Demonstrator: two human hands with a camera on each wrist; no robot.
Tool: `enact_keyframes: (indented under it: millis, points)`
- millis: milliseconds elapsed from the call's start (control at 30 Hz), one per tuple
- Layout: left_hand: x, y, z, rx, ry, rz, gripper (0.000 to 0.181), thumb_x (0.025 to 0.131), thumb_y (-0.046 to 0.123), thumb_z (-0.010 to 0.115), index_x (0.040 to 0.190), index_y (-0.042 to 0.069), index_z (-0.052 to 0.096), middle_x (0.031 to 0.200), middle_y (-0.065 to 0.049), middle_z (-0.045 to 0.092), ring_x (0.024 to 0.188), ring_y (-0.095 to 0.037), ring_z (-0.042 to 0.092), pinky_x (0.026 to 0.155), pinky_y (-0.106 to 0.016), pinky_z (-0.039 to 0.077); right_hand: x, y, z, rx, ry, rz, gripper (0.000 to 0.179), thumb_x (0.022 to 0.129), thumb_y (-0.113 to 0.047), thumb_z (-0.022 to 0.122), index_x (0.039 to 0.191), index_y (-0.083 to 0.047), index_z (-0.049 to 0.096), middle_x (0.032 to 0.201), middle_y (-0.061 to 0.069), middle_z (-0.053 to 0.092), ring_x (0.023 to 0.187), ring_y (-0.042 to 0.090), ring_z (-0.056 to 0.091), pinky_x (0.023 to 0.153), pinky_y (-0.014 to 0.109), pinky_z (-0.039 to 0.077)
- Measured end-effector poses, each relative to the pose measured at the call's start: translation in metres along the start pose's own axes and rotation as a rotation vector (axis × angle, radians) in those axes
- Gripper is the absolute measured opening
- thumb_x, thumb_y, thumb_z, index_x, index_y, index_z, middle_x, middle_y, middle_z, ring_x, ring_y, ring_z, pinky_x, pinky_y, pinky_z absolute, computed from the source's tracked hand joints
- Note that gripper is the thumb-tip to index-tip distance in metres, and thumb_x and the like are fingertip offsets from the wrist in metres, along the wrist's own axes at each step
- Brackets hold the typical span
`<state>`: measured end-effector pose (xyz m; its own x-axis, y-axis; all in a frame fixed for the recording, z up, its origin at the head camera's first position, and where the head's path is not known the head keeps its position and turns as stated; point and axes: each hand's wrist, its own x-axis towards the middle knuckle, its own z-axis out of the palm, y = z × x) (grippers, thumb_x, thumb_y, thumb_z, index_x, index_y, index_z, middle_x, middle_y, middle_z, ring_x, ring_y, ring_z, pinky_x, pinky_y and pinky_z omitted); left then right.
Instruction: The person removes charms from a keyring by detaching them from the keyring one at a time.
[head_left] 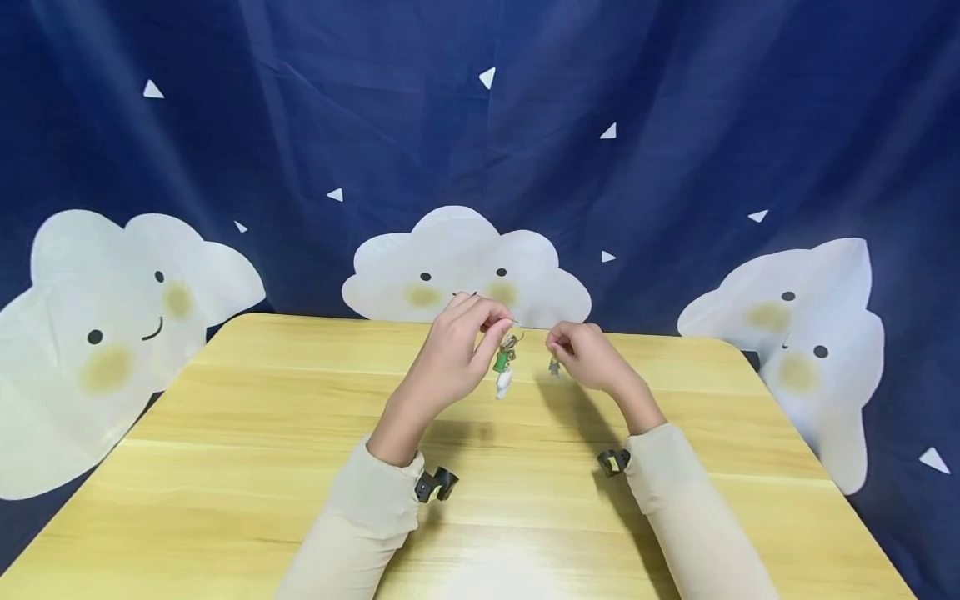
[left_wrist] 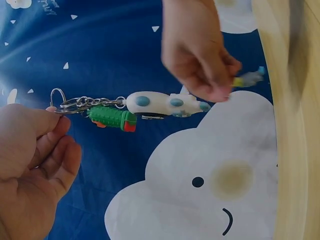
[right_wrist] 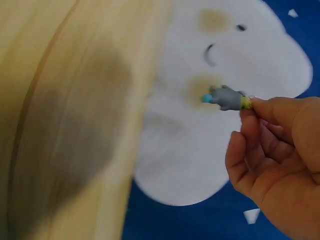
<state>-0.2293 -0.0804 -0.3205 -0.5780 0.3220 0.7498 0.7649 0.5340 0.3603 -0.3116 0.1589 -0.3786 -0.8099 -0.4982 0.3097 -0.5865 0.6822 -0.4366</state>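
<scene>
Above the table, my left hand (head_left: 455,354) pinches a metal key ring (left_wrist: 59,97) between thumb and fingertips. From its chains hang a green charm (left_wrist: 111,118) with a red end and a white charm (left_wrist: 157,103) with light-blue spots; in the head view both dangle below the fingers. A short way to the right, my right hand (head_left: 588,354) pinches a small grey figure (right_wrist: 229,98) by its yellow-green end, its light-blue tip pointing away from the fingers. The figure is apart from the key ring.
A light wooden table (head_left: 247,467) spreads beneath both hands. Behind it hangs a dark blue curtain (head_left: 420,125) printed with white clouds (head_left: 457,242) and small triangles. A black wrist mount (head_left: 437,483) sits at the left cuff, another black mount (head_left: 613,462) at the right.
</scene>
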Motion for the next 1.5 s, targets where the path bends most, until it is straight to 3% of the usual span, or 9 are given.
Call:
enact_keyframes:
  millis: [367, 533, 767, 933, 1167, 1500]
  points:
    - [-0.001, -0.001, -0.001, -0.005, 0.003, 0.002, 0.009, 0.103, 0.008, 0.061, 0.102, 0.004, 0.068, 0.089, -0.003, 0.065, 0.084, -0.019, 0.051, 0.074, -0.030, 0.045, 0.032, 0.053, 0.021, -0.071, -0.218, 0.091, 0.014, 0.097, 0.001, 0.058, 0.091, 0.002, 0.070, 0.083, 0.007, 0.067, 0.076, 0.020, 0.060, 0.077, 0.041, 0.052]
    - [0.000, -0.002, -0.001, -0.008, 0.002, -0.001, 0.008, 0.103, 0.009, 0.061, 0.103, 0.004, 0.068, 0.090, -0.002, 0.065, 0.084, -0.022, 0.052, 0.074, -0.030, 0.045, 0.039, 0.063, 0.026, -0.061, -0.244, 0.158, 0.015, 0.097, -0.002, 0.058, 0.093, 0.002, 0.071, 0.087, 0.009, 0.069, 0.082, 0.023, 0.062, 0.080, 0.040, 0.052]
    - [0.000, -0.001, 0.000, -0.010, -0.005, -0.015, 0.008, 0.103, 0.009, 0.061, 0.102, 0.004, 0.069, 0.092, -0.003, 0.065, 0.086, -0.021, 0.052, 0.075, -0.030, 0.046, 0.039, 0.072, 0.034, 0.025, -0.259, 0.312, 0.018, 0.101, -0.009, 0.056, 0.094, -0.001, 0.071, 0.088, 0.009, 0.069, 0.077, 0.021, 0.055, 0.069, 0.031, 0.044]
    - [0.000, -0.001, -0.001, -0.006, -0.002, -0.016, 0.009, 0.103, 0.009, 0.061, 0.103, 0.004, 0.068, 0.092, -0.003, 0.065, 0.086, -0.019, 0.051, 0.075, -0.029, 0.046, 0.041, 0.071, 0.035, 0.091, -0.259, 0.362, 0.020, 0.102, -0.011, 0.055, 0.094, 0.000, 0.071, 0.087, 0.008, 0.066, 0.074, 0.020, 0.052, 0.066, 0.029, 0.041]
    - [0.000, -0.004, -0.001, -0.005, -0.006, -0.022, 0.009, 0.103, 0.009, 0.061, 0.103, 0.004, 0.069, 0.092, -0.003, 0.066, 0.086, -0.023, 0.054, 0.075, -0.030, 0.045, 0.041, 0.070, 0.030, 0.093, -0.262, 0.377, 0.020, 0.102, -0.012, 0.054, 0.098, 0.000, 0.070, 0.090, 0.009, 0.066, 0.076, 0.020, 0.054, 0.067, 0.029, 0.043]
    - [-0.001, -0.002, -0.003, -0.003, -0.007, -0.041, 0.008, 0.103, 0.009, 0.061, 0.103, 0.004, 0.069, 0.092, -0.003, 0.067, 0.087, -0.022, 0.054, 0.076, -0.031, 0.046, 0.039, 0.062, 0.010, 0.002, -0.204, 0.270, 0.020, 0.100, -0.015, 0.056, 0.096, -0.001, 0.070, 0.089, 0.009, 0.066, 0.086, 0.025, 0.058, 0.078, 0.037, 0.047]
